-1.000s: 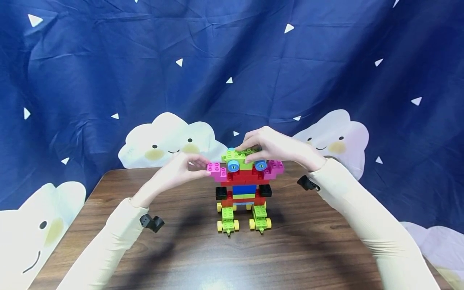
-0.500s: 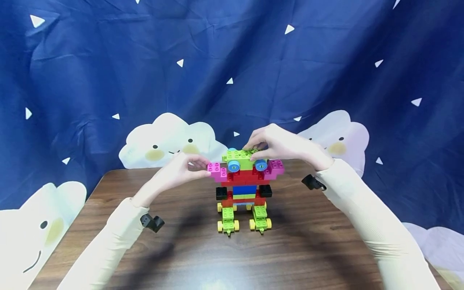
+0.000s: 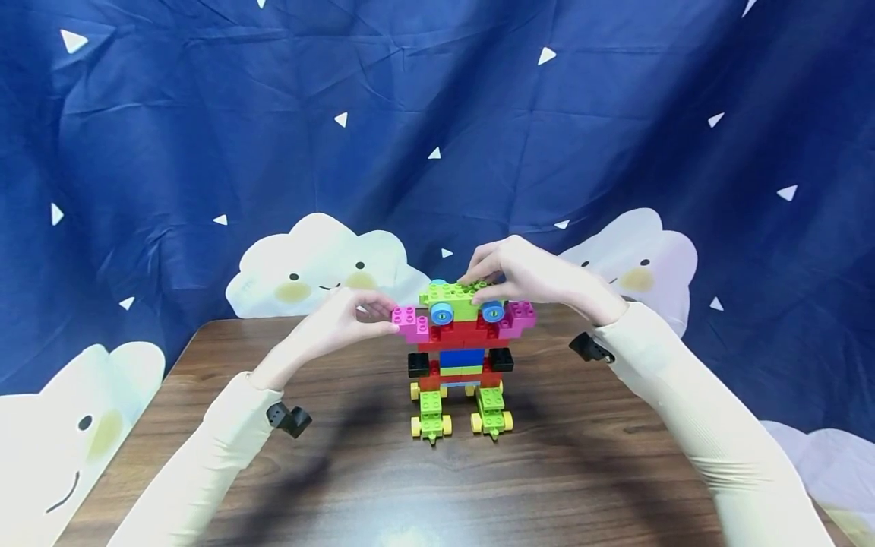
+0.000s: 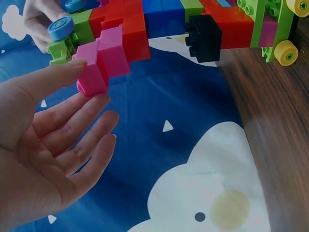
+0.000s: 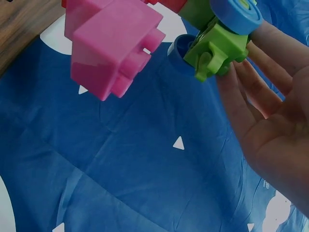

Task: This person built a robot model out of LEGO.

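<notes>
A toy-brick figure stands upright on two green wheeled bases with yellow wheels, the left base [image 3: 430,406] and the right base [image 3: 490,404]. Red bricks [image 3: 465,334], a blue brick [image 3: 461,358] and black side bricks form its body. My left hand [image 3: 342,317] pinches the outer pink brick [image 4: 91,70] of the left arm between thumb and fingers. On top lies a green wheeled base [image 3: 453,295] with blue wheels; my right hand [image 3: 529,272] holds its right end, thumb in front and fingers behind. The right pink arm [image 5: 108,43] is untouched.
The figure stands toward the back of a brown wooden table [image 3: 410,486]. Close behind the table hangs a dark blue curtain [image 3: 383,152] with white triangles and smiling clouds. Each wrist carries a small black device, such as the left one [image 3: 289,419].
My right hand has shifted slightly to the right along the top green wheeled base. My left hand keeps its pinch on the pink brick, and the figure stays in place.
</notes>
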`<action>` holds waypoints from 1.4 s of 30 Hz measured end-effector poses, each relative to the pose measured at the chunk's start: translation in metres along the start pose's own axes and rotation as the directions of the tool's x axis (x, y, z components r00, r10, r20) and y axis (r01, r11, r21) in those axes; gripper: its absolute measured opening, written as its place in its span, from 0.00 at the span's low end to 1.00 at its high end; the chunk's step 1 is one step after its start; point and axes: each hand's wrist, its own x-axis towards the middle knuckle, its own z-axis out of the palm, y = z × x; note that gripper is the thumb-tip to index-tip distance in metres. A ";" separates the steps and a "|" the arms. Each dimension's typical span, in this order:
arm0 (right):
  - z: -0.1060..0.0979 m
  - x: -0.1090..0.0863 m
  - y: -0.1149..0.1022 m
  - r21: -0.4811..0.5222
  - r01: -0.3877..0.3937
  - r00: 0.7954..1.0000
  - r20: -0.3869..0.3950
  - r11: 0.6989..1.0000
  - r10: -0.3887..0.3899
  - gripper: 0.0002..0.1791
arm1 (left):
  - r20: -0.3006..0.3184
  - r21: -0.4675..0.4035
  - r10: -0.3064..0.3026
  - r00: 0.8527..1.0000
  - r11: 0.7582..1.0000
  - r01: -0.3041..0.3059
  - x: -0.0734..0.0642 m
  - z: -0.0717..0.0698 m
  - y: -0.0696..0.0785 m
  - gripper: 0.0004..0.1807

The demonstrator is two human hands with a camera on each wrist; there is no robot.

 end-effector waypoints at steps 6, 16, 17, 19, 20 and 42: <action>0.000 0.000 0.000 -0.011 -0.001 1.000 -0.003 1.000 0.001 0.17 | -0.003 -0.002 -0.002 1.000 1.000 0.002 0.001 0.001 -0.001 0.17; 0.001 0.003 0.001 -0.004 -0.009 1.000 0.002 1.000 0.009 0.17 | -0.006 0.008 -0.020 1.000 1.000 0.020 0.000 0.000 -0.001 0.17; 0.001 0.003 0.001 -0.002 -0.012 1.000 0.003 1.000 0.012 0.17 | -0.007 0.011 -0.018 1.000 1.000 0.018 0.000 0.000 -0.002 0.17; 0.001 0.004 0.002 0.003 -0.019 1.000 0.006 1.000 0.019 0.16 | -0.011 0.013 -0.021 1.000 1.000 0.022 0.001 0.000 -0.002 0.18; 0.001 0.004 0.002 0.006 -0.023 1.000 0.009 1.000 0.023 0.16 | -0.011 0.012 -0.021 1.000 1.000 0.021 0.001 0.000 -0.003 0.18; 0.000 -0.010 0.010 -0.060 -0.033 0.978 -0.206 0.998 0.020 0.13 | -0.084 0.028 -0.024 0.996 0.999 0.026 -0.004 -0.009 -0.021 0.19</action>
